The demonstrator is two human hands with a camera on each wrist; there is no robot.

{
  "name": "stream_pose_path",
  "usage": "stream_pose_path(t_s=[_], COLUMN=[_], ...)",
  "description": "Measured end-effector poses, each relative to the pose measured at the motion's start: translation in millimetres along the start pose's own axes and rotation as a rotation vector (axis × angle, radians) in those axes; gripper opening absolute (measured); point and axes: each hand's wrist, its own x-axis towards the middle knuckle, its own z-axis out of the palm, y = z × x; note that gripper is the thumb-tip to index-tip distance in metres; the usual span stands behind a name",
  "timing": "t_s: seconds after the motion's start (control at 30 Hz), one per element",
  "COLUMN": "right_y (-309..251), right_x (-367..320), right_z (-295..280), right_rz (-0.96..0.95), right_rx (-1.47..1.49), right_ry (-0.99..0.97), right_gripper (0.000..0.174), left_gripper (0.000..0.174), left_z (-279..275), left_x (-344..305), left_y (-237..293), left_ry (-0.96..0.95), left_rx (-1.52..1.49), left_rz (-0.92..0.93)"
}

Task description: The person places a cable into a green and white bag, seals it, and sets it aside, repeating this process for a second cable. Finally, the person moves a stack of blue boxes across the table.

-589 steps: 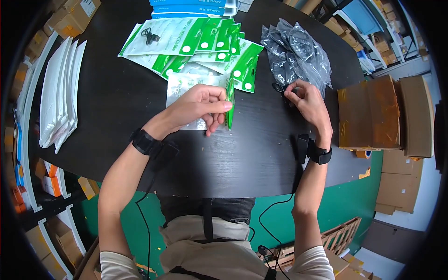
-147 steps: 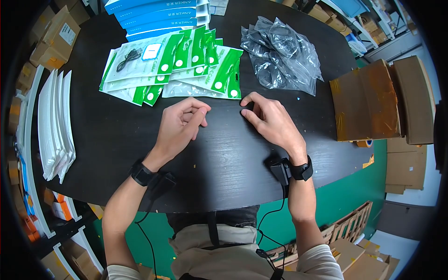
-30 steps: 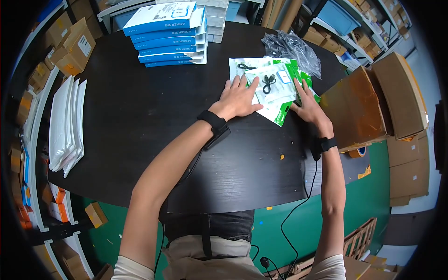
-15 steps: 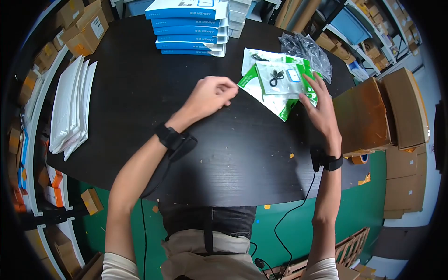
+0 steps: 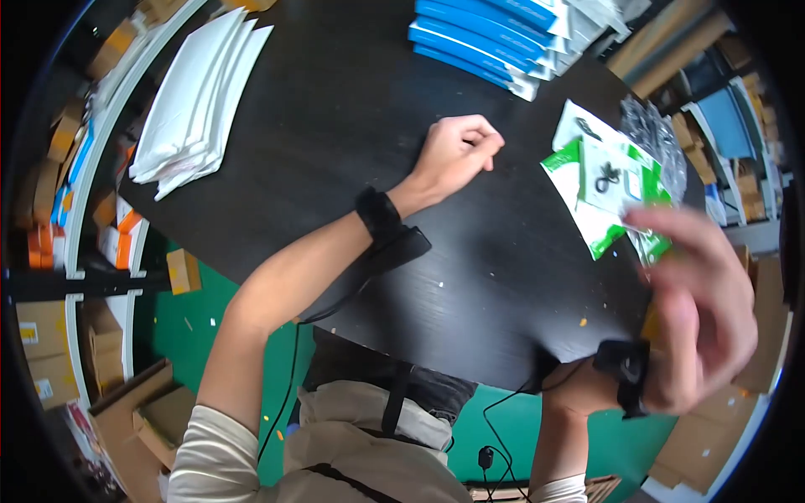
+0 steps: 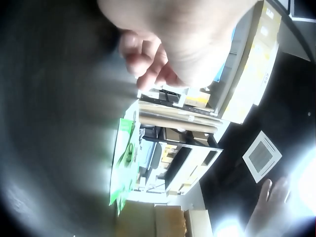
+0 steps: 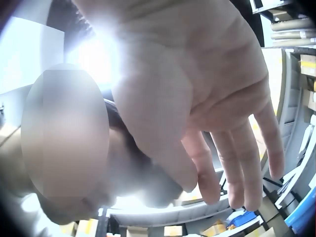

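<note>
My left hand [image 5: 457,155] is held over the middle of the dark table, its fingers loosely curled with nothing in them. Raised well off the table toward the head camera, my right hand [image 5: 704,293] looks large and blurred. In the right wrist view its fingers [image 7: 239,163] are relaxed and hold nothing. Behind it lies a small pile of green and white cable pouches [image 5: 573,172], and a coiled black cable [image 5: 605,178] shows on the top pouch. The left wrist view catches the same pouches [image 6: 118,168] edge-on, beyond my left hand [image 6: 182,44].
A stack of blue boxes [image 5: 478,42] stands at the far side of the table. Clear plastic bags with dark contents [image 5: 658,142] lie beyond the pouches. White padded envelopes [image 5: 197,101] lean together at the left. Shelves with cartons [image 5: 50,168] line the left side.
My right hand has left the cable pouches and risen toward the head. Earlier, the pouches moved from before the blue boxes to the right. The head view has turned; my left hand remains empty.
</note>
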Motion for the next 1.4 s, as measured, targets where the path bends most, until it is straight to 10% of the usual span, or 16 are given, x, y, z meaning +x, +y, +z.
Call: stream_pose_path(t_s=[0.1, 0.23, 0.33, 1.4], right_y=[4.7, -22.2, -8.2, 2.2], right_x=[-11.3, -13.9, -10.5, -15.8], right_z=[-15.4, -46.5, -60.0, -68.5], right_rz=[-0.319, -0.114, -0.335, -0.406], right_rx=[0.09, -0.017, 0.097, 0.133], right_ry=[-0.09, -0.358, -0.588, -0.507], right_gripper=[0.022, 0.019, 0.06, 0.071], left_gripper=[0.014, 0.014, 0.014, 0.013], left_z=[1.5, 0.2, 1.0, -0.3], left_x=[-0.9, -1.1, -1.5, -1.3], left_y=[-3.1, -2.4, -2.0, -0.6], left_ry=[0.009, 0.015, 0.001, -0.029], left_rx=[0.005, 0.035, 0.028, 0.065], left_rz=[0.016, 0.021, 0.026, 0.052])
